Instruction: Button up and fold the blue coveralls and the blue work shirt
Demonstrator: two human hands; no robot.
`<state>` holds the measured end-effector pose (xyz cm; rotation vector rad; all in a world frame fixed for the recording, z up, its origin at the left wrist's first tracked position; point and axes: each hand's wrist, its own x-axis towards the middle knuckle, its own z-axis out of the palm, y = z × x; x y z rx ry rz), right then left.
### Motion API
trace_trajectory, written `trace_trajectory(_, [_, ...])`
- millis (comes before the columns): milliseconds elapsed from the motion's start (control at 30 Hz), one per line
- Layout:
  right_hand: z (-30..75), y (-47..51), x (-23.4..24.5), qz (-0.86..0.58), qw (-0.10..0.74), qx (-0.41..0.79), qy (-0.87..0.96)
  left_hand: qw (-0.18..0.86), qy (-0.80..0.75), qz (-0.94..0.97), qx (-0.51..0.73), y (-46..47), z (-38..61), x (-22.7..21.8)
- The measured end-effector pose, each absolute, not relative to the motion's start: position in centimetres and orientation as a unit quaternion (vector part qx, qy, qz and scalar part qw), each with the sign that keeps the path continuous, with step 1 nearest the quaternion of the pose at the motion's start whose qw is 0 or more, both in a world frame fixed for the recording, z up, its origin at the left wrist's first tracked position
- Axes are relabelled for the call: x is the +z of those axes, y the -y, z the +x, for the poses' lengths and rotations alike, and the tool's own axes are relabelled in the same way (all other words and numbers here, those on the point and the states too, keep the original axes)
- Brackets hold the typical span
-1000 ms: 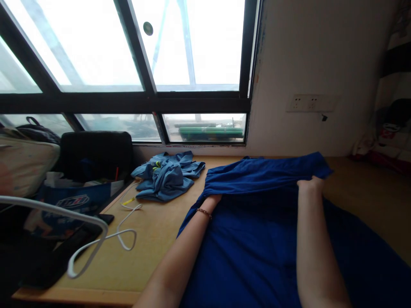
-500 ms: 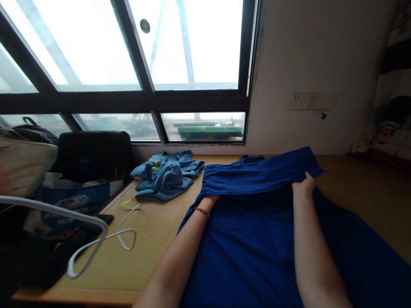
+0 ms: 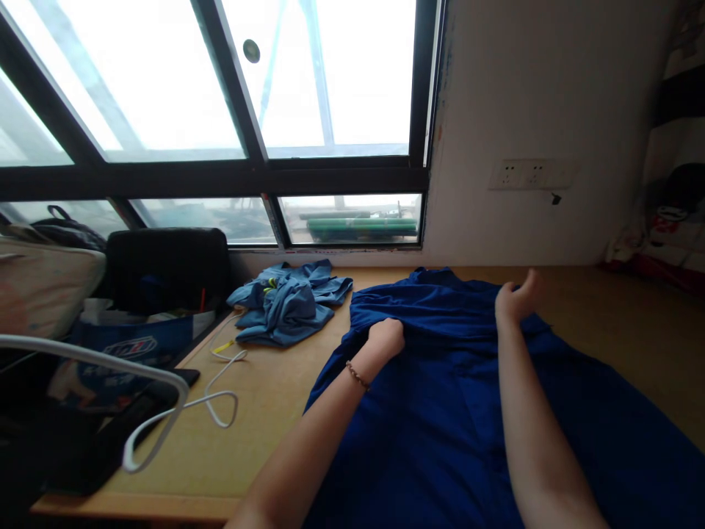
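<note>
A dark blue garment [image 3: 440, 411] lies spread over the table, its upper part creased into a crosswise fold near the wall. My left hand [image 3: 387, 336], with a beaded bracelet at the wrist, is closed at the left end of this fold, its fingertips turned down into the cloth and partly hidden. At the garment's upper right is my right hand [image 3: 518, 295], thumb raised and apart from the fingers, with no cloth seen in it. The lower part of the garment runs past the bottom edge of the view.
On the wooden table [image 3: 275, 411], a crumpled lighter blue garment [image 3: 291, 308] lies left of the dark one. A white cable [image 3: 220, 419] loops near the table's left edge. Beyond it stand a black chair [image 3: 168, 264] and a blue bag [image 3: 132, 353]. Window and wall border the back.
The raised flap of the dark blue garment has dropped flat. My right hand has let go of its edge and lifted slightly. My left hand has come out from under the cloth, moving right.
</note>
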<state>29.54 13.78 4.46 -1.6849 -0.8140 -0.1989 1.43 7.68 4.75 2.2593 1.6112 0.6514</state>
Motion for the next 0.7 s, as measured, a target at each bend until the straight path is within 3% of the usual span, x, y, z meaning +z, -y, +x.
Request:
trace_trajectory(100, [26.7, -14.7, 4.8, -0.651, 0.522, -0.051, 0.549, 0.132, -0.509, 0.811, 0.255, -6.8, 2.6, 5.9])
trace_trajectory(200, [23.4, -15.0, 2.6, -0.642, 0.425, 0.028, 0.637, 0.050, -0.528, 0.794, 0.299, -7.6, 1.7, 5.4])
trace_trajectory(267, [22.0, -14.9, 0.5, -0.678, 0.353, 0.084, 0.639, 0.021, -0.588, 0.768, 0.256, -8.8, 0.0, 3.8])
trace_trajectory(400, [24.1, -15.0, -2.3, -0.743, 0.265, 0.111, 0.605, 0.086, -0.689, 0.708, 0.129, -11.1, -3.6, 0.4])
trace_trajectory(533, [32.4, -15.3, -2.5, -0.766, 0.266, 0.073, 0.580, 0.109, -0.704, 0.683, 0.161, -13.2, -4.9, 0.2])
trace_trajectory(700, [41.5, -15.3, -1.1, -0.804, 0.392, 0.089, 0.438, 0.196, -0.765, 0.508, 0.344, -17.1, -6.1, 2.5])
